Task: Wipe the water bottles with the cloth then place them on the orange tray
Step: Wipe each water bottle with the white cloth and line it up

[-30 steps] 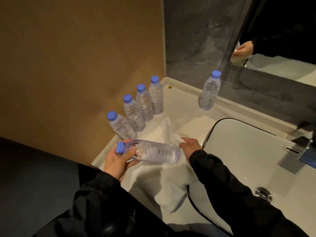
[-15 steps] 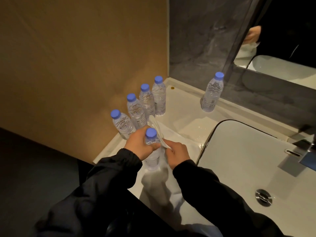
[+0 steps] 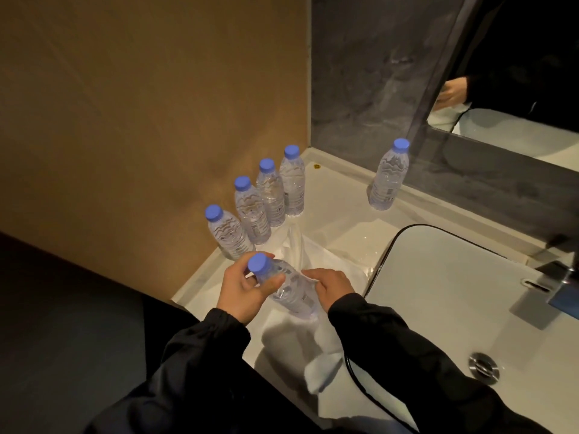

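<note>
My left hand grips a clear water bottle with a blue cap near its neck, tilted with the cap toward the upper left. My right hand pinches the white cloth against the bottle's side. The cloth lies under the bottle and hangs over the counter's front. Several more blue-capped bottles stand upright in a row along the brown wall. One bottle stands alone by the mirror ledge. No orange tray is in view.
A white counter runs into the corner. A white basin with a metal drain sits to the right, a tap at its far edge. A mirror hangs above. The brown wall closes the left side.
The bottle went from lying sideways, to upright, and now tilts in my left hand. My right hand has moved the cloth along its side.
</note>
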Tool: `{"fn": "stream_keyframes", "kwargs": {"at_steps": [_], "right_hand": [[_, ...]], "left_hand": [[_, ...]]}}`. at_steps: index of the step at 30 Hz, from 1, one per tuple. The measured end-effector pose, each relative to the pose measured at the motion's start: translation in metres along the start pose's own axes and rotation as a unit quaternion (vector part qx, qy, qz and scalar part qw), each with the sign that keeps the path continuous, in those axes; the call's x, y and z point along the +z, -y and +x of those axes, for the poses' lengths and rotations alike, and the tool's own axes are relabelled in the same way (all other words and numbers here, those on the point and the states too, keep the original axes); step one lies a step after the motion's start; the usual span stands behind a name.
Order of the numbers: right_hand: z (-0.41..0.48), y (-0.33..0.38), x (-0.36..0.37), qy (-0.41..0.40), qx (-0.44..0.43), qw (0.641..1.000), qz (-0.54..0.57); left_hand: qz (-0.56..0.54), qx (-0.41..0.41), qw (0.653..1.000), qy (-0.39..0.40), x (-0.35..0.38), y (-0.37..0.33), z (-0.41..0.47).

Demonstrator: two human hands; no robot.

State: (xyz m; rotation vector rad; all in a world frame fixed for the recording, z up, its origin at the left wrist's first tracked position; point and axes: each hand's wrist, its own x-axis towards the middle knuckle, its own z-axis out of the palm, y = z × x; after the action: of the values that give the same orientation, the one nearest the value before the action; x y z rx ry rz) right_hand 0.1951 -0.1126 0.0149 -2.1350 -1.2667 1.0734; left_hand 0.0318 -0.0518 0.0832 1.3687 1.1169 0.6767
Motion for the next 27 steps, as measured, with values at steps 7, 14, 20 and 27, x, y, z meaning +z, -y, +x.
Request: {"fn": "stream_keyframes", "kwargs": {"at_steps": [7, 14, 20, 27], "right_hand": [[0.019, -0.003, -0.007, 0.013, 0.035, 0.998, 0.059], [0.007, 0.007, -0.005, 0.037, -0.005, 0.999, 0.022], [0.003, 0.001, -0.005, 0.067, -0.031, 0.997, 0.028], [0.009, -0.015, -0.007, 0.045, 0.008, 0.996, 0.073]], "left_hand": [[0.095, 0.085, 0.968, 0.217, -0.014, -0.007, -0.005], [0.220, 0.108, 0.910, 0.335, 0.008, -0.023, 0.005], [0.164, 0.080, 0.946, 0.266, 0.003, -0.014, 0.007], [-0.067, -0.034, 0.997, -0.013, -0.021, -0.009, -0.001]]}}
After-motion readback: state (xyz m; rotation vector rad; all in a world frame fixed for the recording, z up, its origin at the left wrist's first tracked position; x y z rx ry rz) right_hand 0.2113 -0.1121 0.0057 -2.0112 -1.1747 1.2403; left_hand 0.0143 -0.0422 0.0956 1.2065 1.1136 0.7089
